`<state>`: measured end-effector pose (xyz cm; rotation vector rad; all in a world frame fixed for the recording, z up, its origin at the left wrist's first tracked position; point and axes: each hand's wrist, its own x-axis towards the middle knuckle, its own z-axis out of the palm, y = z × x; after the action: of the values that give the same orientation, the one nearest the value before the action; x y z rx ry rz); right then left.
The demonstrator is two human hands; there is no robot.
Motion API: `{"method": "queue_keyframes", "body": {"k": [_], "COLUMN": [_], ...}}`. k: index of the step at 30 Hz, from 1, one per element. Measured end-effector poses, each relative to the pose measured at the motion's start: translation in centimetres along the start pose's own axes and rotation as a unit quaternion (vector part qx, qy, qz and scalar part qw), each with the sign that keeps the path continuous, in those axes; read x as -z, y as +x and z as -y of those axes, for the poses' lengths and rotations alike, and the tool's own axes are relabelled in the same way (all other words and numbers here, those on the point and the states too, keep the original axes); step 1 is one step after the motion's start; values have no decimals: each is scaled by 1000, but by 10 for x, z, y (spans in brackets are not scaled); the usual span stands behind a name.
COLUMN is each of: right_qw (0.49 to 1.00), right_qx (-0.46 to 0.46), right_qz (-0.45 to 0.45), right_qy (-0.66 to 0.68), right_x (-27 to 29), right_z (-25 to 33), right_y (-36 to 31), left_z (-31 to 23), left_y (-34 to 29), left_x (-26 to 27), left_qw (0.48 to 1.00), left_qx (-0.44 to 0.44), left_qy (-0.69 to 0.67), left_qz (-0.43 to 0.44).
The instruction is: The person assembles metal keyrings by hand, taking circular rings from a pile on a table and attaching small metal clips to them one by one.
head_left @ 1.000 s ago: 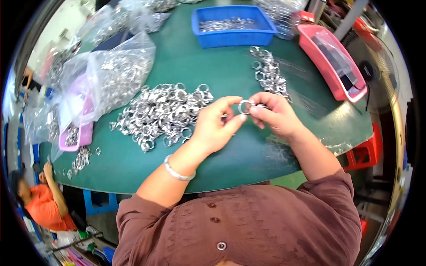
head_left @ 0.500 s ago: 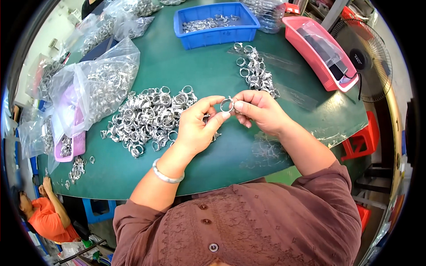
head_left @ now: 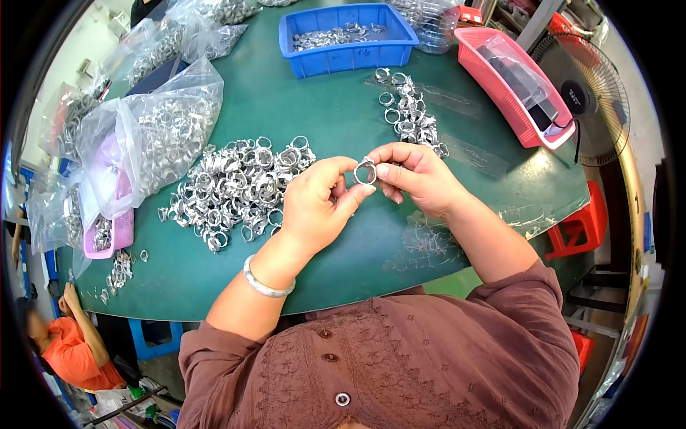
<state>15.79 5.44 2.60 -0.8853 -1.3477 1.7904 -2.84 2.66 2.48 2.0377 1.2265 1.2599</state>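
Note:
A silver-grey metal ring (head_left: 367, 163) is upright between my two hands, above the green table. My left hand (head_left: 314, 204) pinches its left and lower side between thumb and fingers. From the other side, my right hand (head_left: 420, 180) grips its upper right edge with the thumb and bent fingers. A large heap of similar rings (head_left: 239, 184) lies to the left of my left hand, partly hidden behind it. Beyond my right hand is a smaller, long pile of rings (head_left: 413, 118).
At the back stands a blue bin (head_left: 343, 66) with rings inside. A pink basket (head_left: 493, 93) and a fan (head_left: 607, 100) are at the right. Ring-filled plastic bags (head_left: 171, 136) and a purple basket (head_left: 123, 232) occupy the left. Another person (head_left: 78, 354) sits at lower left.
The ring has turned slightly in my fingers, and its band looks broader now. My left hand has shifted a little to the left, its thumb still on the ring.

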Motion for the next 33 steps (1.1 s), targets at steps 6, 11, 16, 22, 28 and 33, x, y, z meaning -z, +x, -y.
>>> {"method": "queue_keyframes", "body": {"k": [6,11,16,22,28,33], "right_qw": [1000,1000,999,999,999,994], "right_qx": [-1,5,-2,-10,-19,1], "right_qz": [5,22,21,22,40,57], "right_qy": [-9,-21,-28,-25,-8,98], "right_x": [0,-2,-1,-1,1,-1], "right_z": [-1,2,0,0,1,4], "right_y": [1,0,0,0,0,-1], "left_z": [2,4,3,4,2,4], "left_y": [-1,-3,-3,-3,-2,6], "left_x": [-1,-2,-2,-1,0,8], "left_qw": [1000,998,994,991,979,829], "left_qx": [-25,15,57,79,108,242], "left_qy": [-9,-59,-93,-109,-169,-504], "left_qz": [-11,-11,4,14,25,11]}}
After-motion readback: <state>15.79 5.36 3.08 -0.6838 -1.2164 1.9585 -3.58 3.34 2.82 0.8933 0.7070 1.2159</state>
